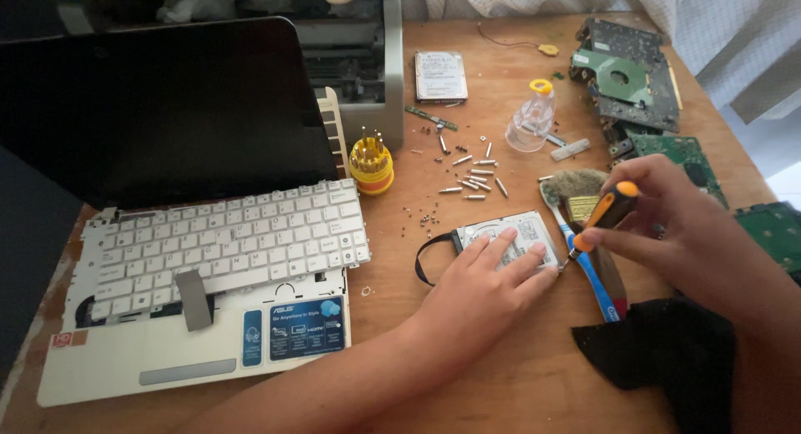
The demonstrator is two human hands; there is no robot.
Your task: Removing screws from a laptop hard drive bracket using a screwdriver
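Pressing flat on the hard drive (501, 236), the left hand (488, 284) has its fingers spread across the drive's silver top, palm low and nothing clasped, simply holding the drive down on the wooden table (467, 375). The right hand (676, 234) is closed around a small screwdriver (602, 217) with an orange and black handle, fingers wrapped about the grip near its orange cap.

From that grip the shaft slants down and toward the left hand, and its tip sits at the drive's near right corner, just beside the left hand's outermost fingertip. So the drive lies below and to the left of the right hand's grip, with its long side running away from that corner under the left palm. The left hand is on the drive itself; the right reaches it only through the tool.

Under the screwdriver a blue and white toothbrush (584, 263) lies touching the drive's right edge. Beyond the grip a scatter of loose screws (476, 179) rests near a clear bottle (531, 117), and a dismantled white laptop (209, 267) sits well off past the left forearm.
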